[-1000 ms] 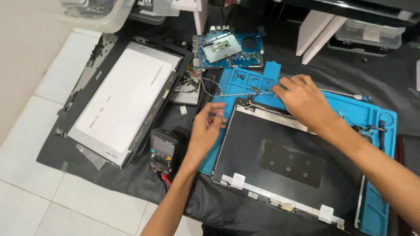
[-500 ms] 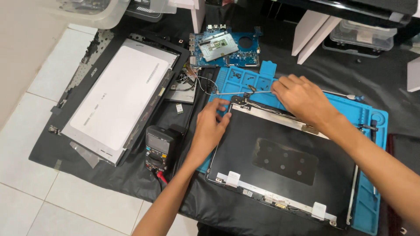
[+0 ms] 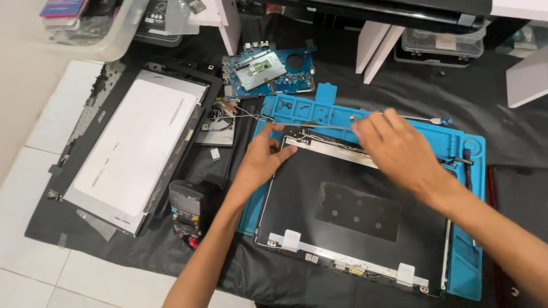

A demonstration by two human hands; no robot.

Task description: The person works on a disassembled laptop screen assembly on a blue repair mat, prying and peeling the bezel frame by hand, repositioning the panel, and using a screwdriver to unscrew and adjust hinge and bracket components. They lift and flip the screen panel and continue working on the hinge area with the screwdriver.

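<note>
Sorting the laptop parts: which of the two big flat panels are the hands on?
The dark lid panel on the blue mat; the pale screen panel lies untouched at left.

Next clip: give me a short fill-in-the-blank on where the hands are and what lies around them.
1. The laptop lid shell lies on a silicone repair mat coloured ____.
2. The left hand rests at the shell's top-____ corner.
3. The circuit board beyond the mat is ____.
4. The multimeter sits nearer the ____ hand than the right hand.

Missing words: blue; left; blue; left
</note>
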